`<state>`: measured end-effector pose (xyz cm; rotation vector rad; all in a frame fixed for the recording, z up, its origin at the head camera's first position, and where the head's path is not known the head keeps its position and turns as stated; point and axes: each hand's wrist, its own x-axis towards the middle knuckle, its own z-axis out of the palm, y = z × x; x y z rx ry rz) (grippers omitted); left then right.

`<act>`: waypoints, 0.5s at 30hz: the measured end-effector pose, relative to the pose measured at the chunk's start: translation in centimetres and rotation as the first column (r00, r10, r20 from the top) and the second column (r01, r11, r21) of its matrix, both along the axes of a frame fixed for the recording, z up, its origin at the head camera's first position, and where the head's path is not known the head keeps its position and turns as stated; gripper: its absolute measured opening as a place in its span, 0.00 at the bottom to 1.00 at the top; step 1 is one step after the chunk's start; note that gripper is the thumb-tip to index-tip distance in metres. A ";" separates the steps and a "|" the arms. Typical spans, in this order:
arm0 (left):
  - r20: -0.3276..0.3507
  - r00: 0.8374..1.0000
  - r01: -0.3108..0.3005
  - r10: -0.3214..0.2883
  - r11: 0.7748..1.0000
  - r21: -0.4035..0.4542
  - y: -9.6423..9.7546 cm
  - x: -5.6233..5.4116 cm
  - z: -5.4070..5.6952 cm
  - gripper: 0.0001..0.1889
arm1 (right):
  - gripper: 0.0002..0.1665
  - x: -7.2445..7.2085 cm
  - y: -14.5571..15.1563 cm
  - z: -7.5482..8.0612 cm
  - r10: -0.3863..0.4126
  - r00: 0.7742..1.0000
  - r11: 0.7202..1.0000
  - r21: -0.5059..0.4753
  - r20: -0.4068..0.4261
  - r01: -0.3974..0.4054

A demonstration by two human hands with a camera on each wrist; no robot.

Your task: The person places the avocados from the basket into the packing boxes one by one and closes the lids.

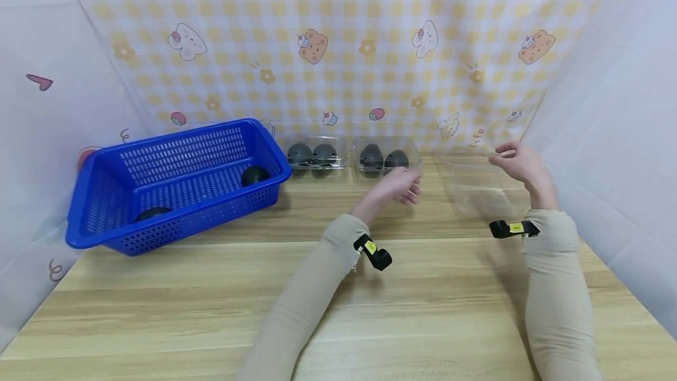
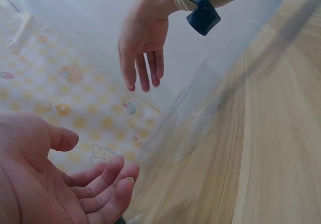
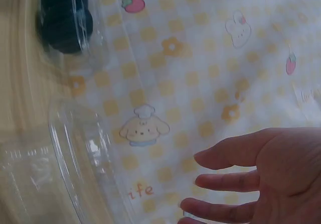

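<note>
My left hand point(image 1: 395, 185), its fingers relaxed and holding nothing, hovers in front of the second clear plastic box point(image 1: 415, 160), which contains two dark avocados point(image 1: 372, 157). My right hand point(image 1: 520, 166) hangs above the right edge of an opened clear plastic box point(image 1: 465, 187). In the right wrist view its fingers point(image 3: 225, 182) are spread apart with nothing between them; the box's see-through wall point(image 3: 65, 158) stands off to the left. The left wrist view shows my left palm point(image 2: 30, 169) turned up.
Left of these stands another clear box point(image 1: 341, 154) with two avocados point(image 1: 300, 156). A blue perforated basket point(image 1: 180, 222) at the left holds two more dark avocados point(image 1: 255, 175). A patterned curtain point(image 1: 344, 46) hangs behind the wooden table point(image 1: 433, 310).
</note>
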<state>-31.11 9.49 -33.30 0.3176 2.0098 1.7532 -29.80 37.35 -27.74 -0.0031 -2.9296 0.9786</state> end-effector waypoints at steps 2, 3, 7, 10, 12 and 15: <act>-0.001 1.000 0.005 -0.005 1.000 0.002 0.3 0.1 -0.1 0.24 | 0.37 0.2 0.8 0.0 -0.014 0.999 1.000 0.014 0.032 0.014; -0.001 1.000 0.002 -0.002 1.000 0.004 0.5 0.1 -0.2 0.24 | 0.39 0.2 1.2 0.0 -0.018 0.999 1.000 0.019 0.046 0.017; -0.013 1.000 -0.002 0.002 1.000 0.000 1.4 0.3 -0.4 0.23 | 0.44 0.2 2.7 -0.1 -0.003 0.993 1.000 0.028 0.120 0.000; -0.014 1.000 -0.001 0.001 1.000 -0.002 2.0 0.4 -0.5 0.22 | 0.47 0.1 3.5 -0.4 0.022 0.982 1.000 0.014 0.187 -0.025; -0.008 1.000 -0.003 0.003 1.000 0.006 2.3 0.5 -0.6 0.21 | 0.49 0.1 4.1 -0.5 0.029 0.976 0.999 0.013 0.218 -0.032; 0.002 1.000 0.004 -0.004 1.000 0.015 2.7 0.6 -0.8 0.21 | 0.51 0.1 4.7 -0.7 0.023 0.970 0.998 0.046 0.242 -0.035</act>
